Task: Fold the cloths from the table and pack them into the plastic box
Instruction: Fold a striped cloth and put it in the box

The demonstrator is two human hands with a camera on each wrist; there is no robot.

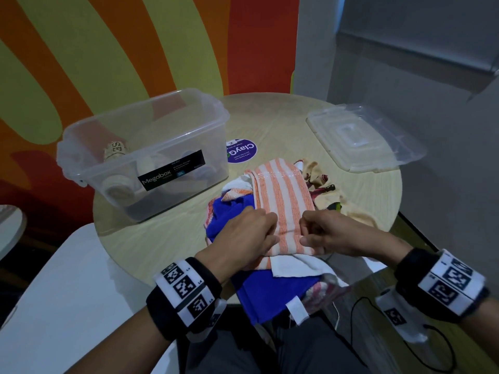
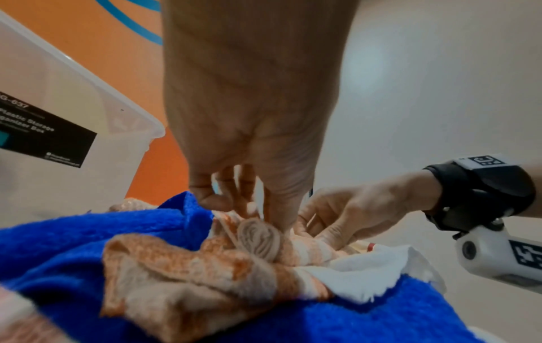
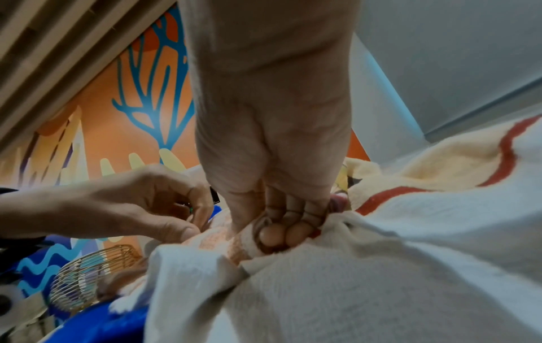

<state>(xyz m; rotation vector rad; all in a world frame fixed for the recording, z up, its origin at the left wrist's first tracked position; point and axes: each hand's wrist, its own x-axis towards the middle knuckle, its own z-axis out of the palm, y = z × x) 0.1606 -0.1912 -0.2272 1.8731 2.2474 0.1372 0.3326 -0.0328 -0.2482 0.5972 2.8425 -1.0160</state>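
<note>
Round pale wooden table [image 1: 167, 238] against an orange and green striped wall.

At the near edge, about 6 o'clock on the tabletop: left hand [image 1: 251, 233], fingers curled, thumb and fingertips [image 2: 214, 202] pinching the near end of the orange-and-white striped towel [image 1: 280, 195]. Just to its right, right hand [image 1: 326, 233], fingers [image 3: 281, 234] curled over and gripping the same near end, tucked into the fabric. Near end looks rolled into a tight coil between the two hands, rest of the strip lying flat toward 12 o'clock.

Under the towel: blue cloth [image 1: 259, 292] spilling off the near edge, white cloth [image 1: 297, 265] beneath the right hand, cream printed cloth [image 1: 324, 184] at 2 o'clock.

Farther out: clear plastic box [image 1: 145, 147] at 10 o'clock, open, several rolled cloths [image 1: 116, 151] already inside. Clear lid [image 1: 364, 139] at 2 o'clock, lying apart. Purple round sticker [image 1: 241, 151] near the centre.

Step in hand, by judgement: rolling the striped towel, barely begun. Next move calls for both hands walking the coil forward evenly, keeping edges aligned, without dragging the loose cloths underneath.
</note>
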